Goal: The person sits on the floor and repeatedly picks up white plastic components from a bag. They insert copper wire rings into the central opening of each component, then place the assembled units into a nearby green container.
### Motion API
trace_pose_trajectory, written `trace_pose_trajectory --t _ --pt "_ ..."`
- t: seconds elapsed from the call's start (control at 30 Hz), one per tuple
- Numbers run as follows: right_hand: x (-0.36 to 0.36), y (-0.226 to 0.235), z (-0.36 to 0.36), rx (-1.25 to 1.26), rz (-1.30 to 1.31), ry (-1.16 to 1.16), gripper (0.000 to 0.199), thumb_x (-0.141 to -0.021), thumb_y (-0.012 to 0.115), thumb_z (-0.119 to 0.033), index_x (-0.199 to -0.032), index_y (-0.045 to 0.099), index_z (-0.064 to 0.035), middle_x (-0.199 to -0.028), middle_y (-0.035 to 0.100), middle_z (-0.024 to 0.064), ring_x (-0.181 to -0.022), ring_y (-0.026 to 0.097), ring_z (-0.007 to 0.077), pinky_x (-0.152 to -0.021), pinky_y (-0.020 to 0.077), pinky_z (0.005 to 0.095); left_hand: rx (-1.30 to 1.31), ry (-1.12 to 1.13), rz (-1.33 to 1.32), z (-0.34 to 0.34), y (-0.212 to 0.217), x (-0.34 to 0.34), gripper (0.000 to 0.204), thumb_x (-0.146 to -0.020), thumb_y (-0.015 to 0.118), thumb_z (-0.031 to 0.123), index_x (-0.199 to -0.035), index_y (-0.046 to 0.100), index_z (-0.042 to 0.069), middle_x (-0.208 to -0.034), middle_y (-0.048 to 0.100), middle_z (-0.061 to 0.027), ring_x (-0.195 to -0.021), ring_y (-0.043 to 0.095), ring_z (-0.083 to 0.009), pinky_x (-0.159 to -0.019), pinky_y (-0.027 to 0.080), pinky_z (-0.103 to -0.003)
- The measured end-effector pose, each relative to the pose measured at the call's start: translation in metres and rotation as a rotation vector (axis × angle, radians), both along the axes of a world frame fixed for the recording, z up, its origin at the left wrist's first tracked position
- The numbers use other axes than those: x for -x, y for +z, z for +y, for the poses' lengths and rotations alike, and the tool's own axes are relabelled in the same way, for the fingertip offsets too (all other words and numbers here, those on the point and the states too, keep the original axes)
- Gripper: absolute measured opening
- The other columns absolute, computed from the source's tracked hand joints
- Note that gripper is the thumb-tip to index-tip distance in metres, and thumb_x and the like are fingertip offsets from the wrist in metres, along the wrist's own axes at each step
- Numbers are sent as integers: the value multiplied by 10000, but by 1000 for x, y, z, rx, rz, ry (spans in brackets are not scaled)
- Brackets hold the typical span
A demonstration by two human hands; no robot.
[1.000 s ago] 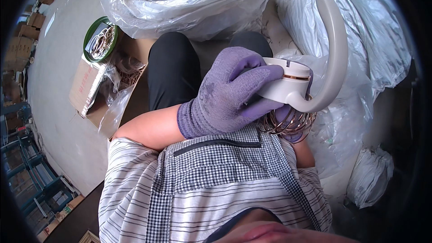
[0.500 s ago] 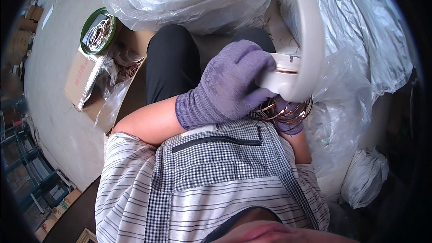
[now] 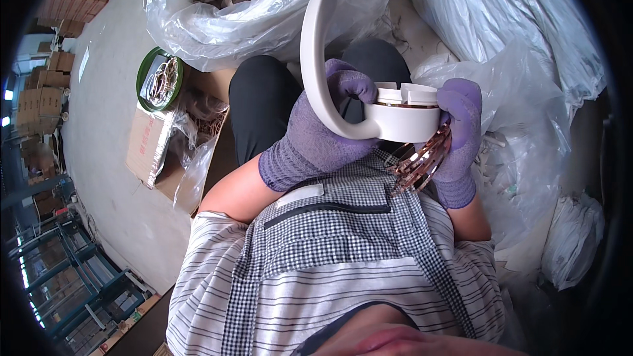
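Head view: the person sits with both hands raised in front of the chest, each in a purple knit glove. The left hand (image 3: 316, 142) is wrapped around the lower bend of a white plastic part (image 3: 356, 92), fingers curled closed on it where its long curved arm meets a short round cup-like body; the arm sweeps upward from the hand and ends near the top of the frame. The round body lies on its side between the two hands, above the lap, with a thin copper-coloured band showing just under its notched rim. The right hand (image 3: 458, 135) presses against the far end of that round body, thumb on its top edge, and its fingers are closed around a bundle of copper-coloured rings (image 3: 419, 158) hanging just below the part; how many rings it holds cannot be told, as they overlap and the glove covers part of them. Below the hands is the person's checked and striped shirt (image 3: 330, 264), and above them a dark trouser leg (image 3: 260, 102). To the person's left, on the grey floor, stands an open cardboard box (image 3: 148, 148), with a round green tin (image 3: 158, 79) of metal rings resting at its top edge. Ahead lies a clear plastic bag (image 3: 264, 20) filled with pale moulded pieces. More crumpled clear plastic bags (image 3: 521, 92) are piled to the right, close beside the right hand.
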State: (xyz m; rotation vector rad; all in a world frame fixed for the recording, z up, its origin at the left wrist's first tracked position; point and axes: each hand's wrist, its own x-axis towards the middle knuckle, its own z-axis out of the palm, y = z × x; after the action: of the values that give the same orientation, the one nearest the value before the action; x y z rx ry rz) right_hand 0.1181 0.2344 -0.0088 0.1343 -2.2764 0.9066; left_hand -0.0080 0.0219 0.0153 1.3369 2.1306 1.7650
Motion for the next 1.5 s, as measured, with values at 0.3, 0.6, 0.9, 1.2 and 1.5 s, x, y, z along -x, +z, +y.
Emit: trace_pose_trajectory --t 0.3,0.6,0.9,1.2,1.5 --pt "-1 -11 12 533 -20 -10 442 -854 768 -265 -1144 537 -25 -1065 552 118 -946 614 250 -843 543 358 -133 -230 -498 10 -8 -7 628 -763 911 166 -1283 586 27 -1203 619 -91 -1088 629 -201 -994 511 -346" --pt "-239 14 230 474 -420 -548 383 -924 755 -234 -1202 582 -35 -1134 644 69 -1043 624 167 -934 523 320 291 -47 26 -24 -45 69 508 -865 794 156 -1333 633 40 -1263 631 -153 -1181 631 -299 -1050 490 -377" --pt "-266 -24 233 548 -386 -608 161 -982 624 -166 -1062 638 -28 -1040 599 53 -934 623 166 -884 542 289 172 392 -3 -12 -61 281 343 -929 768 242 -1208 727 46 -1059 738 -65 -899 710 -170 -854 573 -317" --pt "-31 -10 57 1077 -386 49 162 -1030 550 -166 -958 606 -32 -801 545 39 -595 464 104 -529 385 245 742 603 -183 72 -162 487 631 -799 793 431 -1247 673 3 -1126 733 -213 -1031 724 -347 -894 570 -420" --pt "22 -11 46 1361 -464 172 305 -1116 417 -299 -1014 603 -80 -690 489 2 -465 326 57 -436 296 241 -96 683 -406 61 -115 414 549 -738 901 412 -1041 696 2 -933 730 -105 -787 680 -209 -685 536 -350"
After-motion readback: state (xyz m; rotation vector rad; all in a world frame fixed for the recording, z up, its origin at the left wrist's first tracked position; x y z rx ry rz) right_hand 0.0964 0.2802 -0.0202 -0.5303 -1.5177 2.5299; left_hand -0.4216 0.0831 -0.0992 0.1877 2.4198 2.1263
